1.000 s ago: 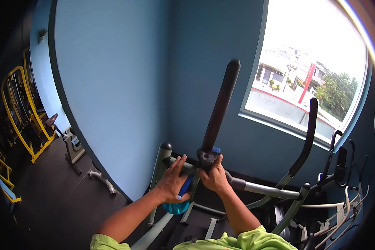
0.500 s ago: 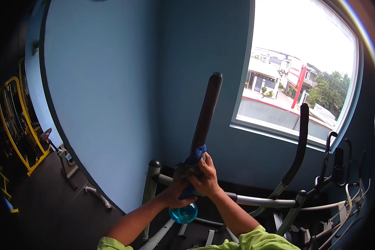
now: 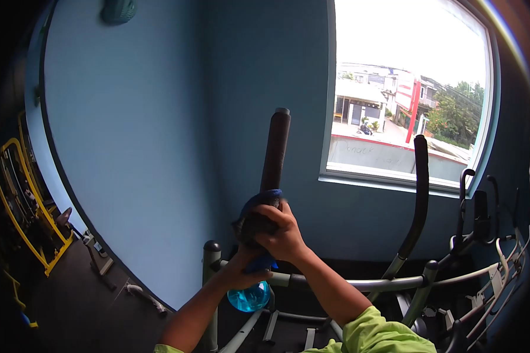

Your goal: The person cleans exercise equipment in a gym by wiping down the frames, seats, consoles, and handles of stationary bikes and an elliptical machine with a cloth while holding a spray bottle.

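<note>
An upright, dark foam-covered handlebar [image 3: 275,150] of an exercise machine stands in front of me. My right hand [image 3: 281,232] is closed round it through a dark blue cloth [image 3: 254,220], below its bare upper part. Lower down and to the left, my left hand [image 3: 244,269] is closed, its fingers partly hidden. Just beneath that hand hangs a clear, rounded bottle [image 3: 250,297] of bright blue liquid; its neck and top are covered by the hand and cloth. A blue cloth end [image 3: 261,263] shows between my hands.
A second curved handlebar [image 3: 418,200] rises at the right, before the window [image 3: 406,117]. A grey horizontal frame tube [image 3: 371,285] crosses below my right forearm. More exercise machines [image 3: 483,253] stand far right. The blue wall [image 3: 129,147] is at the left, a yellow rack [image 3: 20,206] beyond it.
My right hand and the cloth have slid up the handlebar, leaving less of it bare above. The bottle stays below my left hand. The camera view has shifted.
</note>
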A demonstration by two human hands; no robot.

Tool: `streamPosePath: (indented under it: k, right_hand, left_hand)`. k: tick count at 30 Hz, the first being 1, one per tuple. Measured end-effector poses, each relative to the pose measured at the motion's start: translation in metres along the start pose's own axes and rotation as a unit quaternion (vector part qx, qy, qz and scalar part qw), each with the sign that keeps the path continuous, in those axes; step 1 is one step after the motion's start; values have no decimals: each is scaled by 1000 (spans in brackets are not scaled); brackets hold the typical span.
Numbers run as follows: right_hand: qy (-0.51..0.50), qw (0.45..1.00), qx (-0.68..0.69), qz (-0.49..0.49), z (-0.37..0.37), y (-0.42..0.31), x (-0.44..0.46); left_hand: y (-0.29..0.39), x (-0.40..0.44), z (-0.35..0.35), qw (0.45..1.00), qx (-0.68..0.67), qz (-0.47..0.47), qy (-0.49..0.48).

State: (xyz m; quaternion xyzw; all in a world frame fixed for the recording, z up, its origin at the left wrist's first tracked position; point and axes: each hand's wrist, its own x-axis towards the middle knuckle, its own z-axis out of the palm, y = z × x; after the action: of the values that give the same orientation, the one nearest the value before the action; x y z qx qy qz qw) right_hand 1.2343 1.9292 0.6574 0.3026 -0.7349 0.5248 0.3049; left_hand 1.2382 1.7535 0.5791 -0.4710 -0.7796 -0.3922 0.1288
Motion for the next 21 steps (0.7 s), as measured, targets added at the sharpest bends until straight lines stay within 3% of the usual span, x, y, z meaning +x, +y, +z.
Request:
streamPosePath:
  k: [2,3,5,6,9,10,12,15,16,19,21]
  right_hand:
    - [20,998,-18,57,-5,-17,24]
    - [25,993,-31,109,-8,-23,45]
    - [73,991,-47,99,-13,-16,81]
    - [97,990,-48,94,-16,-16,100]
    - [102,990,8,100,-21,-5,134]
    - [102,989,26,106,-17,-2,133]
    - [180,984,-11,-3,-8,-3,111]
    - [141,986,-80,-44,17,-9,29]
    - [138,986,-82,-52,15,-9,31]
    - [126,991,-45,29,8,-5,54]
    - [152,986,-36,51,-9,-6,107]
  left_hand:
    - [14,17,6,951,-245,-158,-99]
    - [16,23,8,953,-236,-154,-107]
    - [19,17,25,964,-204,-172,-17]
    - [3,9,43,979,-156,-128,22]
    - [12,9,39,982,-121,-144,13]
    - [10,8,42,978,-148,-142,26]
    - [7,6,42,977,-152,-151,17]
    - [6,8,44,963,-215,-162,-12]
    - [19,9,44,936,-306,-176,15]
    - [9,4,48,907,-358,-222,9]
    - [6,6,48,986,-113,-113,56]
